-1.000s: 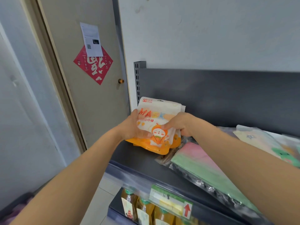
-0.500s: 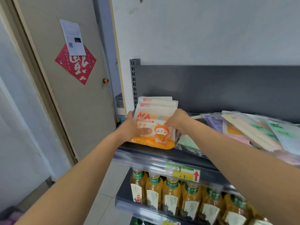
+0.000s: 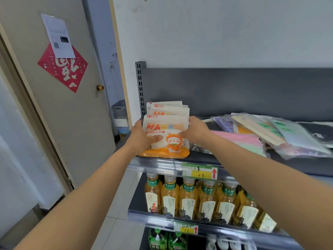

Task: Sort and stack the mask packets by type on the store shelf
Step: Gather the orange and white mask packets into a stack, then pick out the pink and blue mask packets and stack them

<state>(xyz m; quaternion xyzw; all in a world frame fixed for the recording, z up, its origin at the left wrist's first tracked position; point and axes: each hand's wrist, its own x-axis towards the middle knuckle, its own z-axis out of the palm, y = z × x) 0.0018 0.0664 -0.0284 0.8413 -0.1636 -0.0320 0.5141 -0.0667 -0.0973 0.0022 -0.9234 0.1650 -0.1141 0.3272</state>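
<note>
While left hand (image 3: 142, 138) and right hand (image 3: 195, 131) clamp the orange mask packets (image 3: 166, 130) mid-frame, uneven squeeze could fan the slick stack off the shelf (image 3: 234, 164) edge.

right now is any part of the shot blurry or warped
Head view: the orange mask packets between the left hand and right hand read fairly sharp; the loose packets at right smear with blur; wide-angle lens bends the door frame; even, soft lighting.

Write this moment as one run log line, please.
both hands gripping orange-and-white mask packets | upright, shelf's left end | pastel flat packets unsorted right
</note>
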